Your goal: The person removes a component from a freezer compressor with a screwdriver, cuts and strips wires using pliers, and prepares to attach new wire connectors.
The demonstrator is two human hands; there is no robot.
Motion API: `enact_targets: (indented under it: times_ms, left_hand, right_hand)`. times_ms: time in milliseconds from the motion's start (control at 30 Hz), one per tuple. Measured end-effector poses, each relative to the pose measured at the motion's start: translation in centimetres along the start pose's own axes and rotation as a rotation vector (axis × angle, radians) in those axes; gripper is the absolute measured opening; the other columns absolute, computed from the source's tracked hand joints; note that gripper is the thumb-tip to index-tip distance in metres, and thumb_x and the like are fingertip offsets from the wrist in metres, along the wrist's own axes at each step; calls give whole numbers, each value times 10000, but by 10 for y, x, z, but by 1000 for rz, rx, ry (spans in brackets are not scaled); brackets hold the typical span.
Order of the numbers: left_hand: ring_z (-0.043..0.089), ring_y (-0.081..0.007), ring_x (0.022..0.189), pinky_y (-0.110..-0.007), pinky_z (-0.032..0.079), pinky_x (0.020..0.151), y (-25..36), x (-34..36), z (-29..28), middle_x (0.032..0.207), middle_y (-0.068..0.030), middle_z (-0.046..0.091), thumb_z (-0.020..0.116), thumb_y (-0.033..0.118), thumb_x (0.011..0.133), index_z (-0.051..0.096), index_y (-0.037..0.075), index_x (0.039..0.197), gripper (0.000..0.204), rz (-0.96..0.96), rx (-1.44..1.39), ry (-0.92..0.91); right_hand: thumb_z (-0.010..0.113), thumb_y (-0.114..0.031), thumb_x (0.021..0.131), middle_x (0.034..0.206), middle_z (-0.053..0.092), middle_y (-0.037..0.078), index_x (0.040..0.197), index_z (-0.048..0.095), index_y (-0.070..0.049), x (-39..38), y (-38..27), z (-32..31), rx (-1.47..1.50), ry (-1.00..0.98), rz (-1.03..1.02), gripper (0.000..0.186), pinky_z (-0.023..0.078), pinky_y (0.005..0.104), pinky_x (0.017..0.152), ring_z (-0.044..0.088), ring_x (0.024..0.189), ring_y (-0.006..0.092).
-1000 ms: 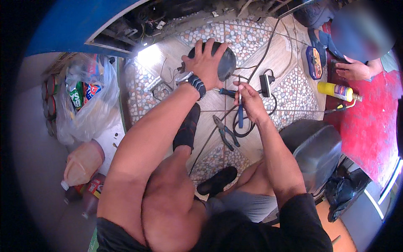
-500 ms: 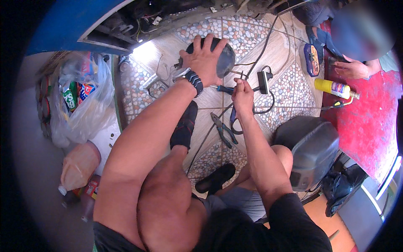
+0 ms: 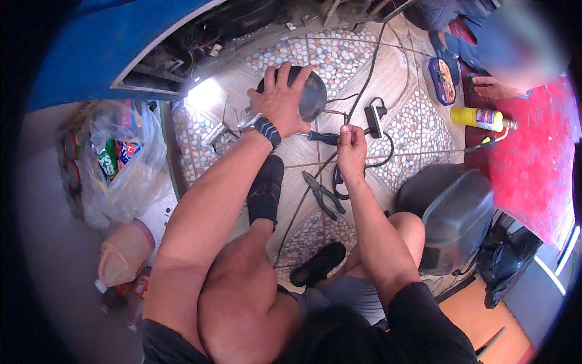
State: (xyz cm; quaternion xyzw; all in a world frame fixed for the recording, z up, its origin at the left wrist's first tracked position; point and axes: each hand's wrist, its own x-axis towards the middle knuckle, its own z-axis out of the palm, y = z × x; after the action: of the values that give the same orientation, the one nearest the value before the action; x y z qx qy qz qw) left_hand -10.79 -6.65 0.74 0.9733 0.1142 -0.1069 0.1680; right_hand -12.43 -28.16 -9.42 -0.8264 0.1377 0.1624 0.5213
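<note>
My left hand (image 3: 285, 100) spreads over a black, rounded compressor (image 3: 313, 97) on the tiled floor, gripping its top and near side. From its right side sticks a thin metal tube (image 3: 334, 112). At that tube's end, my right hand (image 3: 353, 148) is closed in a pinch. A small dark tip shows above its fingertips; the rest of what they hold is hidden. Just left of the right hand lies a screwdriver (image 3: 323, 138) with a dark blue handle. Pliers (image 3: 324, 195) with dark handles rest on the floor nearer me.
Near the right hand are a black power strip (image 3: 374, 121) and cables. A blue appliance (image 3: 79, 48) stands far left, above a plastic bag (image 3: 124, 164). At right are a black plastic case (image 3: 448, 215), a yellow torch cylinder (image 3: 477, 117) and another person's hand (image 3: 494, 88).
The view has shifted slightly, and the compressor and both hands appear a little lower in it. My left hand remains on the compressor; my right fingers still pinch near the tube's end.
</note>
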Motion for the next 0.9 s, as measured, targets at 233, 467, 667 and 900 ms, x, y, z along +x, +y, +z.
enact_targets:
  times_ms: [233, 467, 667, 900]
  left_hand:
    - [317, -359, 1448, -734, 462, 938, 5, -1, -1, 1577, -89, 316, 958, 385, 499, 334, 317, 1542, 1217, -47, 25, 21]
    - [318, -387, 1437, -698, 483, 929, 2, 1, 0, 1576, -132, 306, 952, 462, 505, 303, 263, 1558, 1253, -131, 62, 63]
    - [318, -404, 1427, -673, 477, 948, -2, 0, 6, 1571, -158, 302, 947, 492, 524, 299, 229, 1556, 1247, -89, 60, 93]
    - [334, -448, 1421, -639, 455, 1007, 2, 4, 9, 1570, -224, 310, 947, 511, 511, 275, 238, 1571, 1285, -35, 35, 124]
  right_hand:
    - [640, -335, 963, 995, 712, 245, 1194, 627, -56, -9, 23, -24, -442, -102, -51, 362, 532, 475, 870, 689, 983, 424]
    - [624, -296, 975, 968, 722, 215, 1171, 636, -22, 1, -7, -18, -183, -378, -156, 337, 537, 449, 790, 710, 882, 377]
    - [610, -302, 1002, 863, 690, 136, 1161, 637, -11, 43, -24, 18, 410, -279, 119, 333, 506, 349, 736, 647, 779, 202]
    - [611, -321, 991, 970, 726, 200, 1176, 694, -60, 52, 1, 34, 224, -31, -41, 331, 525, 406, 835, 702, 925, 323]
